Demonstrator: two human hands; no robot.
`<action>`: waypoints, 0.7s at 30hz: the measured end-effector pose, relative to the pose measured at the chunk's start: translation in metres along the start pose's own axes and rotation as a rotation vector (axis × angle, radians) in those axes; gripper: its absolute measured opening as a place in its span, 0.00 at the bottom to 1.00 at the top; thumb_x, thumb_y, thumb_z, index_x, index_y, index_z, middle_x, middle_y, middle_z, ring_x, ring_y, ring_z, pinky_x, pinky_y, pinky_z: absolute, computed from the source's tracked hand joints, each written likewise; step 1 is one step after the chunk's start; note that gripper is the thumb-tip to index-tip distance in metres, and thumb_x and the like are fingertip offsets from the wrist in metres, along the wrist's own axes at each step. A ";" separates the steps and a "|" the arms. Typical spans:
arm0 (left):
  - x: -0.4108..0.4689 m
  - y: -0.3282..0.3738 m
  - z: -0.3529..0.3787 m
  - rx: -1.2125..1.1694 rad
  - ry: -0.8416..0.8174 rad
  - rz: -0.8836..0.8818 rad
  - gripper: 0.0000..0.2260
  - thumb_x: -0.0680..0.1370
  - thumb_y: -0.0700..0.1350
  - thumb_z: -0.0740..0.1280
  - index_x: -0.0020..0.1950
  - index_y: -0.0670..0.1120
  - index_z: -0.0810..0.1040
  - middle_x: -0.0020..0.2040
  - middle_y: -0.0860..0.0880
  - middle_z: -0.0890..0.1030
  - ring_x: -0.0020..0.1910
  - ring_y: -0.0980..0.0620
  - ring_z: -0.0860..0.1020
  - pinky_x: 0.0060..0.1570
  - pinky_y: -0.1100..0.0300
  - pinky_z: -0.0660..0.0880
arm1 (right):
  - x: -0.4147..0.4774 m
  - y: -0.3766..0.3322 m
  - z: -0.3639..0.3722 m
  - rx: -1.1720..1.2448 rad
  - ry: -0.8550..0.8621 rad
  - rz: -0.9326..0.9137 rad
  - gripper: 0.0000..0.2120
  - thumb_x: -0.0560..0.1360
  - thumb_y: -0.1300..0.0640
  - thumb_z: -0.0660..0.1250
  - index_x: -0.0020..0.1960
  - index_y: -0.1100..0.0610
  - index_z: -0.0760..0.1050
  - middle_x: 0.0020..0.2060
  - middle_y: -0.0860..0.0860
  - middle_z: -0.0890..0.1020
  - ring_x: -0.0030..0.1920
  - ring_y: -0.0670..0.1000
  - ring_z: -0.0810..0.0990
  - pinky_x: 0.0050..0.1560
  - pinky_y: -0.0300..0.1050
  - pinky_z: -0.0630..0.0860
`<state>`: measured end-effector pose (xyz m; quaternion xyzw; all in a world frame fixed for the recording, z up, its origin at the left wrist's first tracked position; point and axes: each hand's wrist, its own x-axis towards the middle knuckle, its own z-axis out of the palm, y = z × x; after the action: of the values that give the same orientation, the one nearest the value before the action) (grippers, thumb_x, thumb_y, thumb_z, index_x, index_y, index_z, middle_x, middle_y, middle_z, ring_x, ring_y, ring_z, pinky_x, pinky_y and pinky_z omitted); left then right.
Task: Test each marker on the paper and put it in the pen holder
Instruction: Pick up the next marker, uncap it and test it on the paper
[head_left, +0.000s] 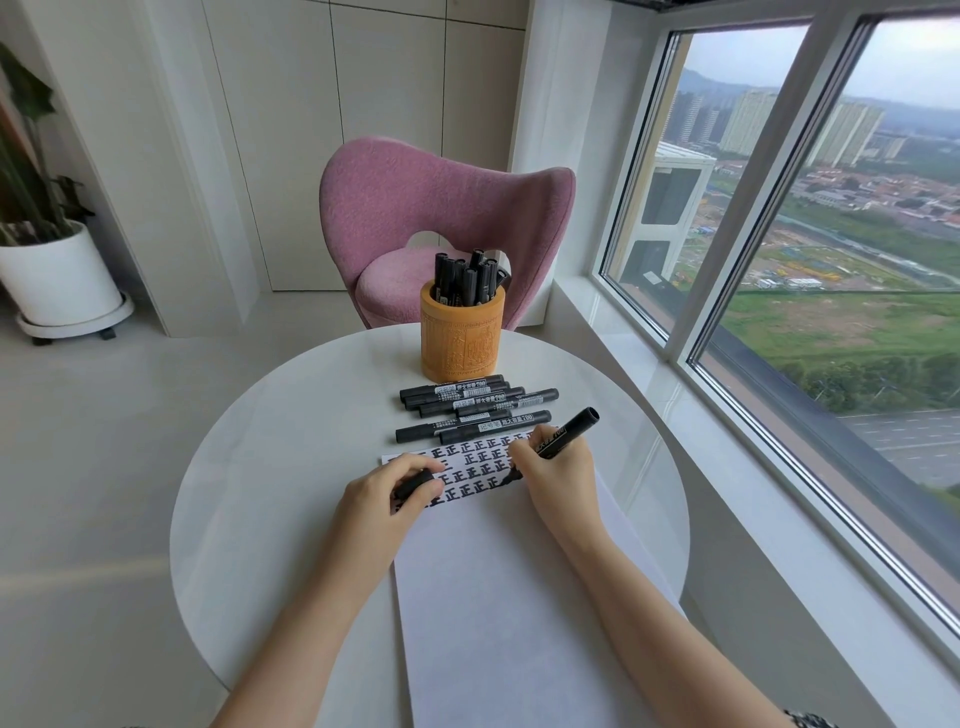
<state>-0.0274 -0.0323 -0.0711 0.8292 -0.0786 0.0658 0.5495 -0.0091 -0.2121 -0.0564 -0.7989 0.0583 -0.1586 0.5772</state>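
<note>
Right hand (558, 470) grips an uncapped marker (566, 431) in a writing hold, fingers curled round the barrel, tip touching the paper (493, 597) at the end of a row of black characters. Left hand (387, 493) pinches a black cap (413, 484) and rests on the paper's top left corner. Several capped markers (472, 410) lie between the paper and the pen holder (461, 338). It stands upright on the round table (270, 467), with more markers inside.
</note>
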 end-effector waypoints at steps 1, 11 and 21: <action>0.000 0.000 0.000 0.002 0.000 0.001 0.07 0.74 0.42 0.70 0.45 0.55 0.80 0.39 0.57 0.83 0.41 0.57 0.82 0.49 0.59 0.76 | 0.000 0.000 0.000 0.001 0.000 0.000 0.13 0.70 0.66 0.64 0.33 0.68 0.61 0.28 0.54 0.62 0.31 0.48 0.59 0.29 0.39 0.56; -0.001 0.005 -0.001 -0.027 0.052 0.029 0.09 0.73 0.43 0.71 0.50 0.55 0.79 0.42 0.59 0.83 0.37 0.51 0.80 0.44 0.64 0.75 | 0.007 0.000 -0.007 0.210 0.005 0.109 0.15 0.75 0.57 0.69 0.33 0.59 0.68 0.22 0.48 0.66 0.23 0.45 0.62 0.27 0.36 0.60; 0.002 0.019 -0.004 -0.252 0.020 -0.006 0.06 0.71 0.37 0.72 0.45 0.45 0.79 0.42 0.52 0.85 0.43 0.56 0.82 0.42 0.70 0.74 | -0.006 -0.031 -0.007 0.453 -0.146 0.171 0.22 0.73 0.58 0.72 0.31 0.53 0.61 0.24 0.47 0.59 0.24 0.46 0.55 0.24 0.34 0.56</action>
<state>-0.0290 -0.0358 -0.0519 0.7530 -0.0783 0.0621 0.6503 -0.0201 -0.2061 -0.0263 -0.6506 0.0470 -0.0601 0.7556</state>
